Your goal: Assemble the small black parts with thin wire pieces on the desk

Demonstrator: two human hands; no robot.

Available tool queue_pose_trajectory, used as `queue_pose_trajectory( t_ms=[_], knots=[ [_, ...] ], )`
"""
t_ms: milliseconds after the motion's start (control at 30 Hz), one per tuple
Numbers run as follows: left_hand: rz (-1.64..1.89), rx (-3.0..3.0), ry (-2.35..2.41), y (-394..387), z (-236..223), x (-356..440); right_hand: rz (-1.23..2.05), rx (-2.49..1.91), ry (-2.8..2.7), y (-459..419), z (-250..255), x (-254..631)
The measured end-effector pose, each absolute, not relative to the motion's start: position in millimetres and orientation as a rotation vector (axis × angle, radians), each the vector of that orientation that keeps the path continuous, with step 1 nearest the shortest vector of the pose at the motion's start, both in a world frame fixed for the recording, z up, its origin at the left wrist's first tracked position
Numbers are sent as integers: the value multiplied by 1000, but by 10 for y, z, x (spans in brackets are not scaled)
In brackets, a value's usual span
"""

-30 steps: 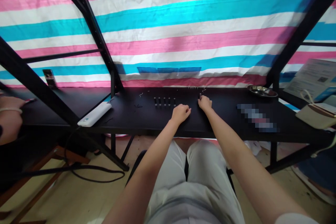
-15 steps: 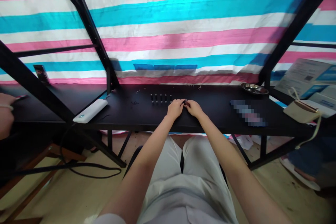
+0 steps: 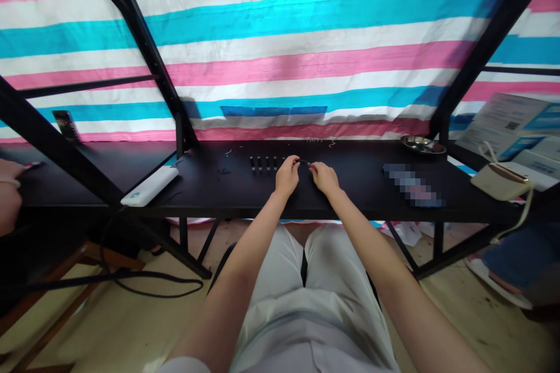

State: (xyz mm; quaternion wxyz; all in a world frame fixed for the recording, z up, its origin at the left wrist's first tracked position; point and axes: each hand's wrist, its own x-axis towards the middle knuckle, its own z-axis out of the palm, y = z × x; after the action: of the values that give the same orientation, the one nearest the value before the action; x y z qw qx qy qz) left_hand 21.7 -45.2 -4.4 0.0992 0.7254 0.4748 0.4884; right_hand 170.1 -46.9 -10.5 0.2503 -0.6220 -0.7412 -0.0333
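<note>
Both my hands are over a black tabletop (image 3: 359,201), close together. My left hand (image 3: 287,176) pinches a thin dark piece (image 3: 303,161), perhaps wire or a small pin, whose other end reaches the fingertips of my right hand (image 3: 324,178). Just left of them stands a row of several small black upright parts (image 3: 265,164). Small dark scraps (image 3: 224,171) lie further left.
A co-worker's hand (image 3: 9,192) rests at the far left. A white power bank (image 3: 149,186), steel dish (image 3: 422,144), pixelated patch (image 3: 413,185) and beige pouch (image 3: 501,182) sit around the tabletop. Black metal frame bars (image 3: 149,64) rise beside it.
My hands, touching at the fingertips half a second ago, have drawn slightly apart, and the thin dark piece now shows between them. Since a second ago, they have come in from a wider spacing.
</note>
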Motion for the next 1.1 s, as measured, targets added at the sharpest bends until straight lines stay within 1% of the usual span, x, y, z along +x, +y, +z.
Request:
queue_pose_trajectory(
  t_ms=[167,367,567,933,1100],
  knots=[
    [1476,2147,1344,-442,-58,214,-92,-1691,-2037,-473,-106,1704],
    [1408,2177,1359,-453,-53,213,-77,-1684,-2015,-456,-125,1718],
    [1426,2223,1264,-449,-63,200,-106,-1713,-2013,-470,-107,1714],
    [1285,2193,1328,-475,-45,211,-244,-1793,-1922,-492,-78,1711],
    [1250,2233,1310,-461,-67,212,-217,-1825,-1888,-475,-105,1718]
  ],
)
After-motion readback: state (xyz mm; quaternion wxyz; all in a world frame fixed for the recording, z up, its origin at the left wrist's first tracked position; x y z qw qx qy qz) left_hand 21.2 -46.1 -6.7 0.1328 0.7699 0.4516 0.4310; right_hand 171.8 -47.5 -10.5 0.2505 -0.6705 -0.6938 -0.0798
